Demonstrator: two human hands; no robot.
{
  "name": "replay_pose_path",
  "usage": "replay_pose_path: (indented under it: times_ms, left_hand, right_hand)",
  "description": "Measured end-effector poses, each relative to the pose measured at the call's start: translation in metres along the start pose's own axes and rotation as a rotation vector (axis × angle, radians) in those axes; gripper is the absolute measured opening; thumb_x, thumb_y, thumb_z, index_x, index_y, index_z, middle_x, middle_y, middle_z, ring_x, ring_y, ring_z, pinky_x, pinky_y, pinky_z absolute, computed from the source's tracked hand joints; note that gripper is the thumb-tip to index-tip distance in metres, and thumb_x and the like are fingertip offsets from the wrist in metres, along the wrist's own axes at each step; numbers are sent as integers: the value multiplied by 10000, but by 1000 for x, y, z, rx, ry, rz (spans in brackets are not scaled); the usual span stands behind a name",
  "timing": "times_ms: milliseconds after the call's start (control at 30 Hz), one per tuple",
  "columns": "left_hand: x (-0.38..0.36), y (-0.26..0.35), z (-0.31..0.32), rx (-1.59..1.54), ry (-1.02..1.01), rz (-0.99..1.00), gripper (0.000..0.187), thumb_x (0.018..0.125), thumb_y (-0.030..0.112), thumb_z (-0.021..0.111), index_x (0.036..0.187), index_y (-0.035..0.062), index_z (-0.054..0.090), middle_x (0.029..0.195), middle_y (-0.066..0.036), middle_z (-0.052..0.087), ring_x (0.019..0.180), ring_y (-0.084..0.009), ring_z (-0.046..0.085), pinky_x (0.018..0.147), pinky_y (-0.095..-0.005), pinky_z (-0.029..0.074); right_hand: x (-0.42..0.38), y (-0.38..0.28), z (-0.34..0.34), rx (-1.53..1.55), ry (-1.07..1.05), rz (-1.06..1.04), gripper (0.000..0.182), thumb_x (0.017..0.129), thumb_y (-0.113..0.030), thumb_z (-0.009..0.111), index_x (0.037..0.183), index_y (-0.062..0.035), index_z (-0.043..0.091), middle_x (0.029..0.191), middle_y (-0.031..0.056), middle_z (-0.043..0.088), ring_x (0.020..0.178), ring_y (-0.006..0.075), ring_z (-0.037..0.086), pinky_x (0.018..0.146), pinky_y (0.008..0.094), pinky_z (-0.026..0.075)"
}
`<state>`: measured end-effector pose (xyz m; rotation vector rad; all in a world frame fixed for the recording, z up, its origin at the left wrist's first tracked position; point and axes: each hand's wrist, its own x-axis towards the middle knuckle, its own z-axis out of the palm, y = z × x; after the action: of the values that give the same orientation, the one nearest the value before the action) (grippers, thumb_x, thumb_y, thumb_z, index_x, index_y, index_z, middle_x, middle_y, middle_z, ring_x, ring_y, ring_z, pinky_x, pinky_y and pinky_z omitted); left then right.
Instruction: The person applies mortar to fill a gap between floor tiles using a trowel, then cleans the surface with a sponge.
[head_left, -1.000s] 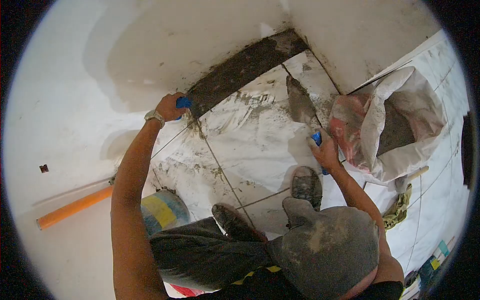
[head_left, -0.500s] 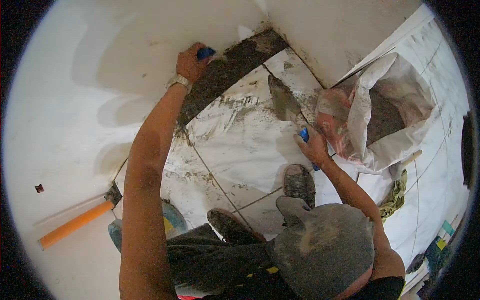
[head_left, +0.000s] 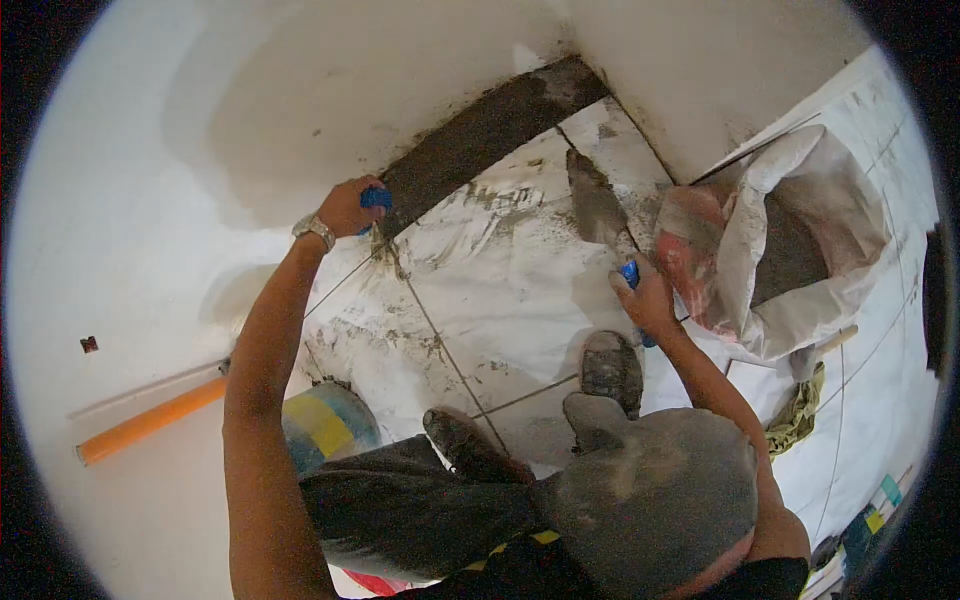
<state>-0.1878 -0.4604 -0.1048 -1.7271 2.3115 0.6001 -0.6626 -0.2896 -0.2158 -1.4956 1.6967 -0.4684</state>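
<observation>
My left hand point(head_left: 350, 207), with a watch at the wrist, is closed on a blue object point(head_left: 375, 198) at the near left end of the dark strip point(head_left: 470, 140) along the wall. On the right, my right hand point(head_left: 647, 300) grips the blue handle of a trowel point(head_left: 596, 198). The trowel's dirty pointed blade lies over the white floor tiles point(head_left: 480, 290), aimed toward the corner. Smears of grey material mark the tiles between my hands.
An open sack point(head_left: 795, 250) of grey material stands at the right. My shoes point(head_left: 611, 368) are on the tiles. A bucket point(head_left: 330, 425) and an orange pipe point(head_left: 150, 420) are at the left. A crumpled cloth point(head_left: 797, 410) lies below the sack.
My left hand has moved down and left along the dark strip to its near end, still holding the blue object. My right hand keeps its grip on the trowel. The whole view has shifted slightly.
</observation>
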Motion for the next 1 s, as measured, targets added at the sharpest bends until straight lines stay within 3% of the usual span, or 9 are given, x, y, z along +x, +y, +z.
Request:
replay_pose_path:
  times_ms: [200,300,367,467,633,733,800,900,1000]
  left_hand:
    - [-13,-21,18,-71,-43,-24,389,703,170,701,1074,113,595,960,-162,655,913,-327,633,840,-412,489]
    - [4,-41,26,64,165,44,324,710,124,681,1026,104,612,978,-163,652,909,-348,622,848,-423,486]
    - [7,-35,21,50,539,46,273,724,90,656,996,96,626,990,-164,646,897,-369,610,841,-429,488]
    - [-2,-28,14,45,548,-93,277,742,84,647,1019,94,627,985,-154,645,876,-365,612,837,-422,490]
    - [-30,-37,7,37,325,-26,340,720,121,686,1050,103,605,968,-159,643,856,-346,624,788,-424,503]
    - [-26,-54,17,-86,24,-18,402,727,179,703,1097,75,587,942,-152,654,842,-344,636,788,-411,509]
    - [-13,-60,33,122,-78,8,409,726,222,702,1091,78,587,939,-147,661,849,-345,639,798,-430,503]
    - [23,-61,64,107,-68,48,433,722,217,723,1098,82,555,964,-192,645,906,-362,625,785,-454,496]
    - [66,0,66,264,16,29,436,755,229,712,1116,60,534,975,-209,639,924,-386,616,790,-471,490]
  right_hand:
    - [4,16,11,-2,80,-126,473,770,-367,676,1066,-14,570,908,214,631,849,396,610,770,458,480]
    - [3,13,10,-11,68,-87,461,774,-365,675,1065,-21,574,913,209,634,851,395,612,765,456,482]
    - [3,13,8,9,72,-129,467,776,-361,678,1075,-22,564,888,206,633,827,392,612,748,458,479]
    - [1,3,1,11,5,-4,463,779,-357,678,1075,-23,557,855,200,628,790,390,607,729,457,474]
    - [3,13,8,-43,68,-84,450,784,-352,672,1051,-7,562,821,204,622,757,388,603,702,444,476]
    - [3,11,8,16,54,-93,450,784,-347,668,1049,2,564,821,210,623,758,390,605,702,444,476]
    - [2,8,4,73,84,-111,452,784,-344,666,1053,5,563,822,213,624,759,390,606,703,445,475]
    - [-2,-5,-6,42,10,-2,452,791,-352,651,1067,-6,562,857,212,626,787,383,608,727,445,473]
    - [-2,-2,-6,-8,-30,-10,449,801,-369,634,1068,-15,563,864,206,628,792,376,608,731,439,474]
